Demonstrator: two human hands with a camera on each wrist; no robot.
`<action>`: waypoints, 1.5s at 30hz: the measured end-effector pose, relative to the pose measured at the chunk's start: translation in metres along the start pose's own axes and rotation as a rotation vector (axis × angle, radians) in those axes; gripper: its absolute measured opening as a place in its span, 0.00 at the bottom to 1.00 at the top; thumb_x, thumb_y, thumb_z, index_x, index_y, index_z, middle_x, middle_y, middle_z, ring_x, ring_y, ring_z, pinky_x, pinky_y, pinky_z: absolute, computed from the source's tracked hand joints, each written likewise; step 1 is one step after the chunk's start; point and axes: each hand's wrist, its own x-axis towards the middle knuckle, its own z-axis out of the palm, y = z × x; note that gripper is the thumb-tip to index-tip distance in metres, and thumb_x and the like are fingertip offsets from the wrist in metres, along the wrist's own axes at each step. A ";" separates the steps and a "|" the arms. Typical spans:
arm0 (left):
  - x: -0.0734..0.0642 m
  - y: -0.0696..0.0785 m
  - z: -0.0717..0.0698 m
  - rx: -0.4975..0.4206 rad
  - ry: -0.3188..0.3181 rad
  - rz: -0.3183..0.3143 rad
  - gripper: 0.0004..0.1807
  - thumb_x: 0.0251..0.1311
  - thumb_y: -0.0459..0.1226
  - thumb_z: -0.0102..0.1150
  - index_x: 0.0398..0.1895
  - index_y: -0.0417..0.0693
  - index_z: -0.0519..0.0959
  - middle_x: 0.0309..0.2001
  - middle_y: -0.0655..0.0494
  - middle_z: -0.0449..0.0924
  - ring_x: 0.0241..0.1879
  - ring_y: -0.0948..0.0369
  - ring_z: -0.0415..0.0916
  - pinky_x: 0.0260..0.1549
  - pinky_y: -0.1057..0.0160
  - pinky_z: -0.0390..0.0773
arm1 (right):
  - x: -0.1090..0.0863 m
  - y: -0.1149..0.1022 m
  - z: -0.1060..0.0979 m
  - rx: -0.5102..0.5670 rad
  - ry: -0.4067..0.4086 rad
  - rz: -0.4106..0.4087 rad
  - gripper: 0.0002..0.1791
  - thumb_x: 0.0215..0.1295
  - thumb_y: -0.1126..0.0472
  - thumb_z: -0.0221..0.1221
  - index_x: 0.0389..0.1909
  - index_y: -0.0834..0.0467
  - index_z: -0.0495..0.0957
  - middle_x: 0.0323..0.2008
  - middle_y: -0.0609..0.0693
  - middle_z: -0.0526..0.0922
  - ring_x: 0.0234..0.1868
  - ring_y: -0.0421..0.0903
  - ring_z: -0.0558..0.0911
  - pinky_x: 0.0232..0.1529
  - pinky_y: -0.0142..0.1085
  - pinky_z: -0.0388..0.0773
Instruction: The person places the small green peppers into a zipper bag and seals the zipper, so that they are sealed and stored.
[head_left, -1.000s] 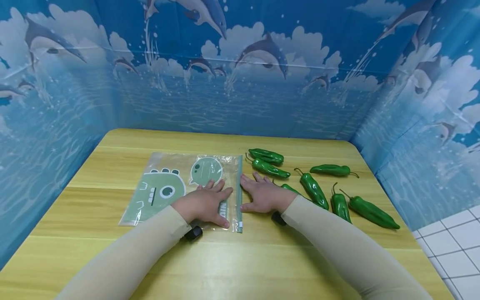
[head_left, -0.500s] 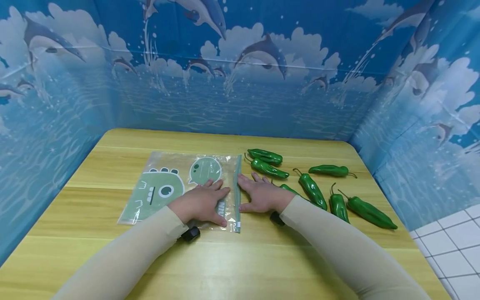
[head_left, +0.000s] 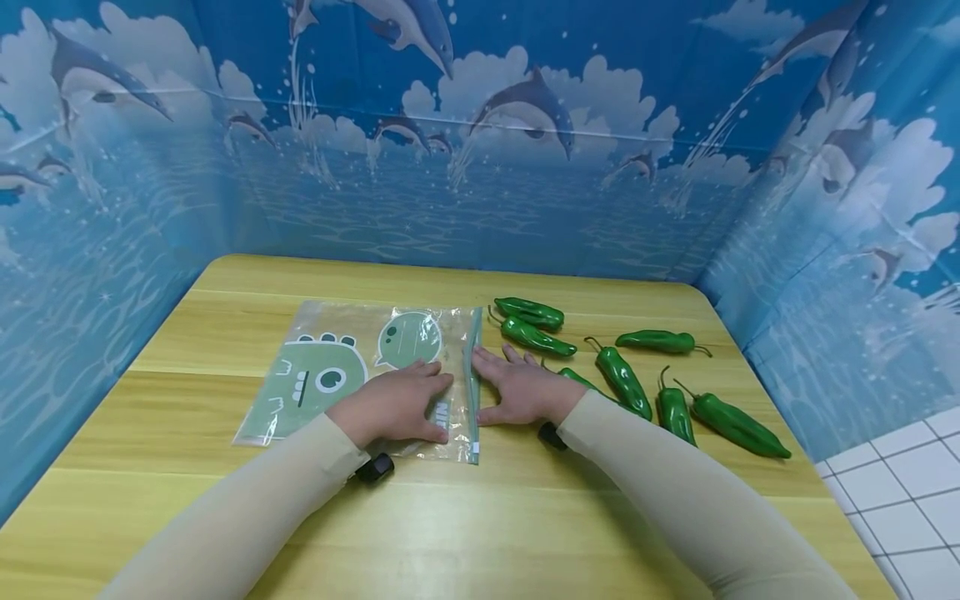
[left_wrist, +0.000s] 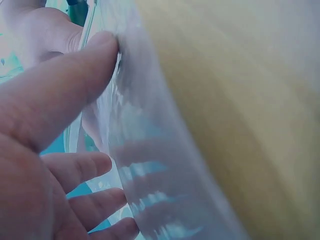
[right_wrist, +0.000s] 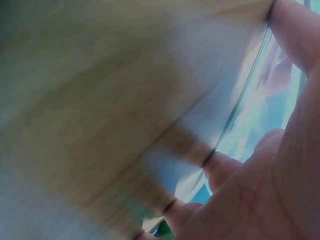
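A clear zip bag (head_left: 330, 375) with a green cartoon monster print lies flat on the table in the head view, its green zip strip (head_left: 474, 383) on the right. My left hand (head_left: 390, 404) rests on the bag near that strip, fingers extended. In the left wrist view, the thumb and fingertips of that hand (left_wrist: 45, 120) touch the clear film (left_wrist: 145, 140). My right hand (head_left: 525, 390) lies at the zip strip, fingers spread and fingertips against it. The right wrist view shows this hand's palm (right_wrist: 250, 200) beside the bag's edge.
Several green chili peppers (head_left: 624, 379) lie on the right half of the wooden table (head_left: 450, 533). One is partly hidden behind the right forearm. A dolphin-print curtain (head_left: 480, 208) surrounds the far and side edges. White tiles (head_left: 900, 483) show at lower right.
My left hand has slid slightly left over the bag, with its fingers closer together. The right hand has shifted a little left against the zip strip, which now bends slightly there.
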 end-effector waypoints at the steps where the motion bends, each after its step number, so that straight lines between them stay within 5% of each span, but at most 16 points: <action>1: -0.001 0.000 0.000 -0.002 0.003 0.002 0.53 0.59 0.65 0.70 0.82 0.50 0.64 0.83 0.45 0.57 0.83 0.44 0.55 0.78 0.44 0.62 | 0.000 0.000 0.000 0.002 -0.001 0.001 0.59 0.69 0.31 0.61 0.87 0.45 0.37 0.87 0.45 0.39 0.85 0.69 0.39 0.81 0.68 0.42; 10: -0.004 0.005 -0.003 -0.048 0.065 0.017 0.47 0.64 0.62 0.66 0.79 0.48 0.68 0.78 0.48 0.69 0.77 0.50 0.68 0.74 0.46 0.70 | 0.000 -0.001 -0.001 0.024 0.001 0.017 0.57 0.68 0.31 0.63 0.87 0.38 0.38 0.87 0.43 0.40 0.85 0.68 0.39 0.82 0.67 0.42; 15: -0.004 0.010 -0.001 -0.131 0.114 -0.032 0.45 0.66 0.61 0.65 0.80 0.49 0.66 0.75 0.49 0.74 0.73 0.50 0.73 0.72 0.46 0.73 | 0.000 0.000 0.000 0.022 0.008 0.012 0.57 0.67 0.30 0.63 0.87 0.37 0.39 0.87 0.44 0.41 0.85 0.69 0.39 0.81 0.68 0.43; 23: -0.002 0.012 0.001 -0.217 0.146 -0.031 0.48 0.66 0.61 0.66 0.84 0.59 0.59 0.78 0.51 0.68 0.75 0.50 0.70 0.72 0.46 0.73 | -0.002 -0.003 -0.002 0.016 0.009 0.016 0.58 0.67 0.29 0.62 0.87 0.37 0.39 0.87 0.44 0.41 0.85 0.69 0.40 0.81 0.67 0.44; 29: -0.002 0.013 0.000 -0.199 0.122 0.015 0.48 0.67 0.61 0.65 0.85 0.71 0.54 0.79 0.51 0.68 0.74 0.49 0.72 0.69 0.44 0.75 | -0.002 -0.004 -0.003 0.008 0.004 0.023 0.58 0.66 0.29 0.63 0.87 0.39 0.39 0.87 0.43 0.41 0.85 0.69 0.40 0.82 0.67 0.44; 39: -0.001 0.015 0.003 -0.159 0.127 0.006 0.46 0.66 0.63 0.64 0.84 0.70 0.57 0.76 0.51 0.71 0.70 0.50 0.77 0.66 0.45 0.79 | -0.003 -0.005 -0.004 0.018 0.007 0.005 0.58 0.66 0.29 0.63 0.87 0.35 0.37 0.87 0.44 0.41 0.84 0.71 0.41 0.82 0.67 0.43; 45: 0.003 0.014 0.004 -0.131 0.142 -0.008 0.46 0.67 0.65 0.61 0.83 0.60 0.62 0.74 0.51 0.74 0.69 0.52 0.77 0.67 0.47 0.78 | -0.003 -0.005 -0.005 0.012 0.000 0.004 0.59 0.65 0.26 0.60 0.86 0.32 0.34 0.87 0.45 0.41 0.84 0.71 0.41 0.82 0.67 0.42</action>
